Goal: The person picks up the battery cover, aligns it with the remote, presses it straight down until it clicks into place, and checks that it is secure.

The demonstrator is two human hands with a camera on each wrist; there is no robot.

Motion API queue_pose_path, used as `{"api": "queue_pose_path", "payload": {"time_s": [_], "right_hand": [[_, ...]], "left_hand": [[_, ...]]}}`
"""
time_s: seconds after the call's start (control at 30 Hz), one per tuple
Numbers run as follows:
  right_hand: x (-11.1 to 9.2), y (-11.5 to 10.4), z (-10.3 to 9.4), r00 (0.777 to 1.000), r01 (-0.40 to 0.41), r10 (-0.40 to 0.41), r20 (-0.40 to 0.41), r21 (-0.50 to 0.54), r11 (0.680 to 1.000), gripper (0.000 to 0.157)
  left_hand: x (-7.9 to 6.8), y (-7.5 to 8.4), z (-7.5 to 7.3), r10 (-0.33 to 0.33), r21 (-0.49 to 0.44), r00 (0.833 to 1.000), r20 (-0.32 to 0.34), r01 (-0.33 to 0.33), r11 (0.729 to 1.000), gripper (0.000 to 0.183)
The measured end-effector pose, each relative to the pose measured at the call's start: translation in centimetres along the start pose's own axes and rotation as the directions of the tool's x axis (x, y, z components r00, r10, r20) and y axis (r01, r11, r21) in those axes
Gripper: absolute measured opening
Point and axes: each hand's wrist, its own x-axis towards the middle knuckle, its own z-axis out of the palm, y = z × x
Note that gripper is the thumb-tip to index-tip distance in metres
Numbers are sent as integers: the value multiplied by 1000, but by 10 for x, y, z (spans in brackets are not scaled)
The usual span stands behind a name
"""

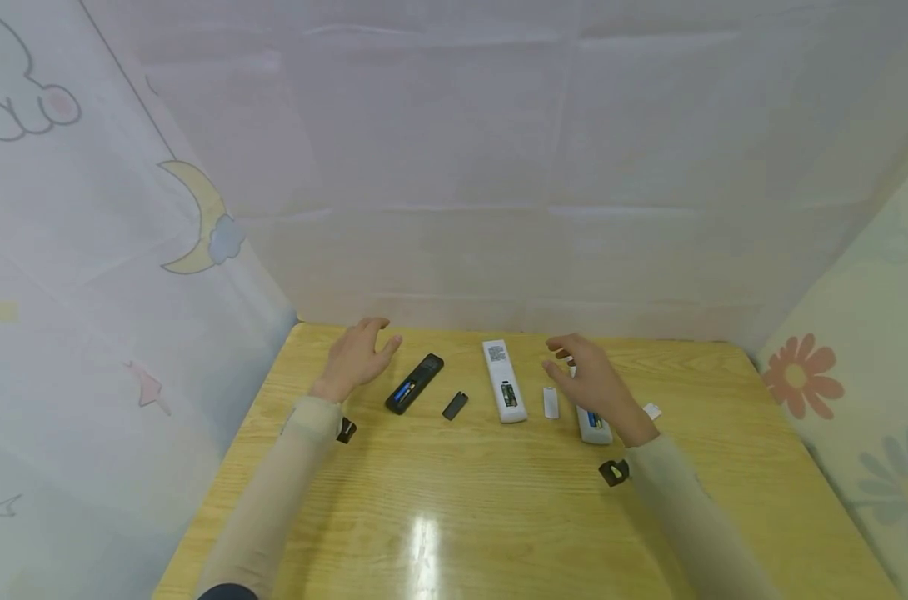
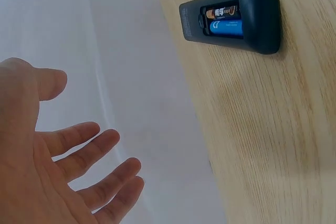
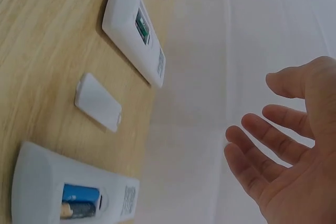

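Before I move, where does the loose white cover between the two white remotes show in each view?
Head: the white cover is right of and below centre, between the middle white remote and the battery-loaded white remote.
Left wrist: not in it.
Right wrist: the white cover is left of centre, about mid-height, between those same remotes.
Shared landmark: the wooden table, its edge against the pale backdrop.

Head: high, facing forward-down over yellowish wooden counter (image 1: 514, 508)
Both wrists: close, rolled sideways
Head/left-wrist overlap: slim black plastic remote (image 2: 260, 19)
Head/right-wrist overlap: two long white plastic remotes (image 3: 122, 22)
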Motion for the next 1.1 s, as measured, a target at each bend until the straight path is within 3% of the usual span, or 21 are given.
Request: {"api": "queue_pose_path", "payload": {"time_s": [0.3, 0.7, 1.1], "right_hand": [[2, -9, 15, 1000, -5, 4, 30, 27, 1000, 40], [9, -27, 54, 993, -48, 41, 112, 65, 997, 43], [9, -38, 71, 988, -59, 44, 147, 102, 993, 40]], "left_hand": [[1, 1, 11, 0, -45, 1000, 22, 1, 999, 64], [-3, -5, 32, -4, -83, 999, 54, 9, 997, 62], [-8, -2, 47, -26, -52, 996, 84, 31, 998, 59]]}}
